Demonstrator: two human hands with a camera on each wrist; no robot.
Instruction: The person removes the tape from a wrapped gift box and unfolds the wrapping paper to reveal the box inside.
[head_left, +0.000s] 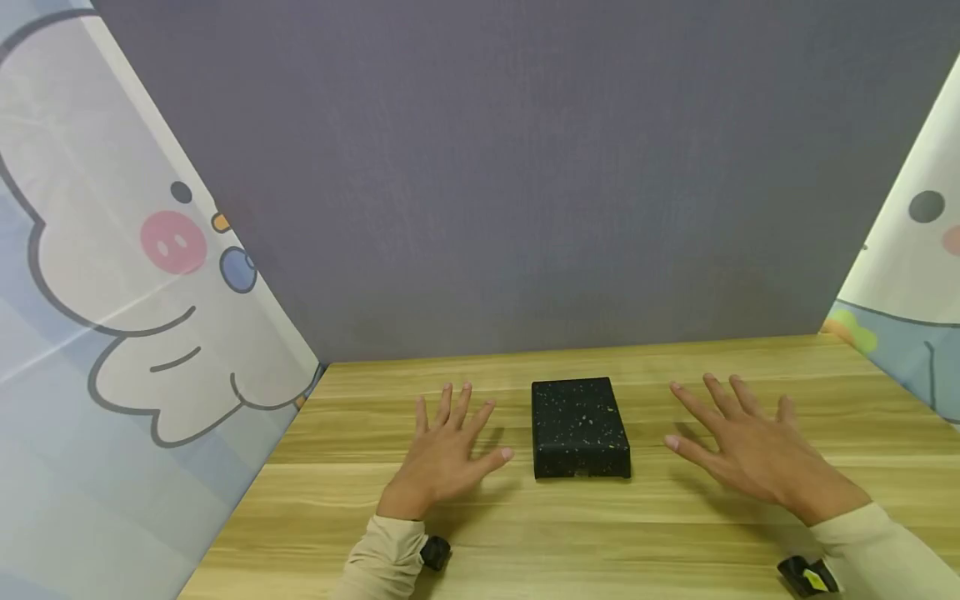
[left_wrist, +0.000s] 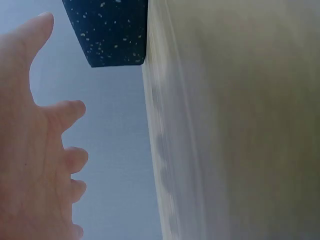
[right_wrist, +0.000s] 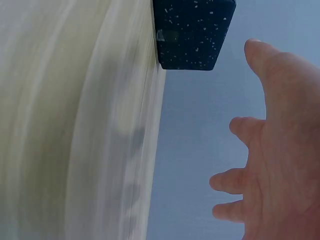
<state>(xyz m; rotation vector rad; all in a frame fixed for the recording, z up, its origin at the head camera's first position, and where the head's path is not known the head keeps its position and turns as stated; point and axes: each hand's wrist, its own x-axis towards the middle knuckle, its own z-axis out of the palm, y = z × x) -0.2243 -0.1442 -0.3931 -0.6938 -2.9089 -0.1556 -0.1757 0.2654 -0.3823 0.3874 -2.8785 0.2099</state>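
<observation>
A black, white-speckled rectangular block (head_left: 579, 423) lies on the wooden table between the two hands; what kind of thing it is I cannot tell. To its left my left hand (head_left: 442, 460) is held palm down with fingers spread, apart from the block. My right hand (head_left: 753, 446) is on the other side, fingers also spread, holding nothing. Both wrist views show a gap between each hand and the tabletop. The speckled block's end (left_wrist: 111, 32) appears at the top of the left wrist view, and again as a dark block (right_wrist: 192, 35) in the right wrist view.
The wood-grain table (head_left: 585, 542) ends at a grey upright panel (head_left: 510, 183) at the back. Cartoon-printed sheets (head_left: 112, 275) hang at the left and right sides. A black strap device (head_left: 436, 552) sits on each wrist, by the pale sleeves.
</observation>
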